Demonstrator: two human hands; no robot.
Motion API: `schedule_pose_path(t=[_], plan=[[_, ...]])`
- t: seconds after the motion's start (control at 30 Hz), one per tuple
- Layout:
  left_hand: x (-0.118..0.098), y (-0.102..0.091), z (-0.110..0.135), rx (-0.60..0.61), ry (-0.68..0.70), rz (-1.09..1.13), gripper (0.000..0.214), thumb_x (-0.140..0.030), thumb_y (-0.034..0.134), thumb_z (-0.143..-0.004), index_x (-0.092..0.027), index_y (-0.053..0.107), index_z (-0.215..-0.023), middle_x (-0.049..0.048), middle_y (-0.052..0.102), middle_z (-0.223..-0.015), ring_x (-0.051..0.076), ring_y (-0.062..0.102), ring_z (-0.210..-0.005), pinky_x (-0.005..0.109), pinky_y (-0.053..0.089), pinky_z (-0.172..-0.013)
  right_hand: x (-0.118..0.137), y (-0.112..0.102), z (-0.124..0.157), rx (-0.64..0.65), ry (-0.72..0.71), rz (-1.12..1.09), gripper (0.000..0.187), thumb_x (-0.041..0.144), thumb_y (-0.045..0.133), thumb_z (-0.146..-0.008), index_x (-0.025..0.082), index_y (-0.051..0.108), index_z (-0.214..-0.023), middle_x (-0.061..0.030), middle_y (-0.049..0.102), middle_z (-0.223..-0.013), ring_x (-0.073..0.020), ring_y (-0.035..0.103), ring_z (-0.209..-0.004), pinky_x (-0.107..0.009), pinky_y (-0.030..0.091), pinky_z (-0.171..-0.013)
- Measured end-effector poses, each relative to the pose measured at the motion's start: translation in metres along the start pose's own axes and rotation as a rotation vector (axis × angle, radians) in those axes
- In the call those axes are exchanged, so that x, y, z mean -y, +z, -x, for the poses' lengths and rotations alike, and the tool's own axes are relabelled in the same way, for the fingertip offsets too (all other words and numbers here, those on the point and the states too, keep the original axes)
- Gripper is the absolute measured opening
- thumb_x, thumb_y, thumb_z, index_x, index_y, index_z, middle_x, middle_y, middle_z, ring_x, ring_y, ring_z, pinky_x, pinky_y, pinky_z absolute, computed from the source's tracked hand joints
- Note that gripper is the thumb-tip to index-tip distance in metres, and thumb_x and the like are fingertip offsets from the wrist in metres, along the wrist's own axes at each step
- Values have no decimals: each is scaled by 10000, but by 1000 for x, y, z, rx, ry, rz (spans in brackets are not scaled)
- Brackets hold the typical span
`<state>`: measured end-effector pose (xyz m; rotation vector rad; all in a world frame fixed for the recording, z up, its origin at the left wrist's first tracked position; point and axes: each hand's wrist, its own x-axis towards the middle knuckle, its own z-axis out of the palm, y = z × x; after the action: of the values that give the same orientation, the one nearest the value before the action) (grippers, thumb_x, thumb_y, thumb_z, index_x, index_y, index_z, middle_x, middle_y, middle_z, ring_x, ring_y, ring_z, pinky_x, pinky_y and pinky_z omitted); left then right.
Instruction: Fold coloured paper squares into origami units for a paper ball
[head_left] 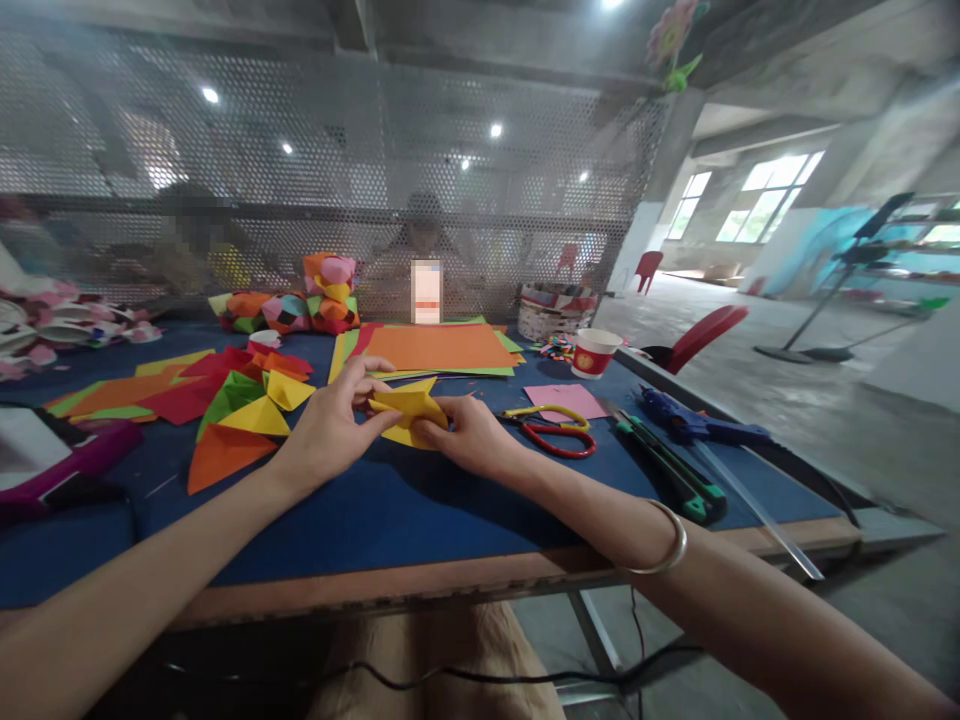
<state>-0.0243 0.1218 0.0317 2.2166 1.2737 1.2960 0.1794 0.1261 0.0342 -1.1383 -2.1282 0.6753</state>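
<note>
Between both hands, just above the blue table top (pixel 300 545), is a piece of folded yellow paper (pixel 411 402). My left hand (pixel 341 405) pinches its left edge between thumb and fingers. Around the right edge, the fingers of my right hand (pixel 472 430) are closed. To the left lie folded paper pieces, among them an orange one (pixel 227 455), a green one (pixel 231 398) and a yellow one (pixel 259 415). Scissors (pixel 559 430) with one yellow and one red handle rest right of my right hand, partly over a pink paper square (pixel 570 400).
Orange sheets (pixel 442 347) are stacked behind my hands. On the right are a paper cup (pixel 596 352), a green-black cutter (pixel 671 465) and a blue glue gun (pixel 697 418) with a clear stick. Finished paper shapes (pixel 330 290) stand before the mesh screen (pixel 300 190). A purple object (pixel 71 470) sits left.
</note>
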Motion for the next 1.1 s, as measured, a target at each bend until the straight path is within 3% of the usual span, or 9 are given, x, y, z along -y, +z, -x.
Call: schedule_pose_path(t=[0.1, 0.23, 0.4, 0.5, 0.7, 0.9, 1.1], plan=[[-4, -2, 0, 40, -14, -12, 581, -581, 680, -809, -230, 568, -1257, 74, 778, -1021, 245, 750, -859, 374, 588, -808, 0, 0, 0, 8, 14, 15, 156, 224, 608, -879, 167, 701, -768, 28, 624, -680, -120, 547, -638, -226, 343, -601], [-8, -3, 1, 80, -23, -35, 487, -575, 673, -813, -227, 658, -1153, 72, 787, -1034, 256, 752, -869, 358, 588, -783, 0, 0, -1, 4, 35, 46, 173, 237, 651, -874, 167, 689, -720, 24, 618, -660, -121, 540, -627, -233, 328, -591], [-11, -1, 2, 85, -2, -61, 391, -518, 655, -807, -238, 689, -1077, 59, 783, -1066, 263, 745, -975, 360, 576, -864, 1, 0, -1, -4, 28, 72, 165, 210, 656, -869, 167, 694, -714, 31, 602, -631, -108, 507, -601, -227, 307, -575], [-12, -2, 2, 84, -2, -89, 300, -443, 654, -791, -242, 717, -1004, 31, 786, -959, 237, 735, -878, 333, 563, -823, 0, 0, -1, -3, 8, 78, 168, 197, 641, -870, 168, 707, -719, 35, 598, -628, -106, 500, -603, -225, 312, -584], [-15, -5, 1, 127, -41, -132, 233, -386, 588, -787, -223, 754, -779, 4, 751, -722, 183, 645, -619, 271, 456, -577, -2, 0, -1, -17, -19, 84, 179, 154, 623, -870, 179, 730, -728, 26, 619, -648, -115, 505, -624, -236, 305, -597], [-17, -5, 1, 155, -68, -155, 149, -292, 623, -819, -200, 732, -777, -16, 713, -689, 142, 615, -610, 260, 441, -589, -4, -2, -2, -56, -28, 62, 156, 161, 641, -867, 193, 771, -788, -9, 680, -703, -145, 538, -661, -263, 320, -627], [-10, -7, 1, 203, -126, -175, 289, -425, 673, -950, -152, 661, -857, -29, 643, -755, 117, 608, -665, 284, 530, -658, -7, 0, -3, -60, -14, -85, 77, 162, 673, -824, 174, 749, -825, -18, 708, -786, -151, 578, -721, -259, 396, -682]])
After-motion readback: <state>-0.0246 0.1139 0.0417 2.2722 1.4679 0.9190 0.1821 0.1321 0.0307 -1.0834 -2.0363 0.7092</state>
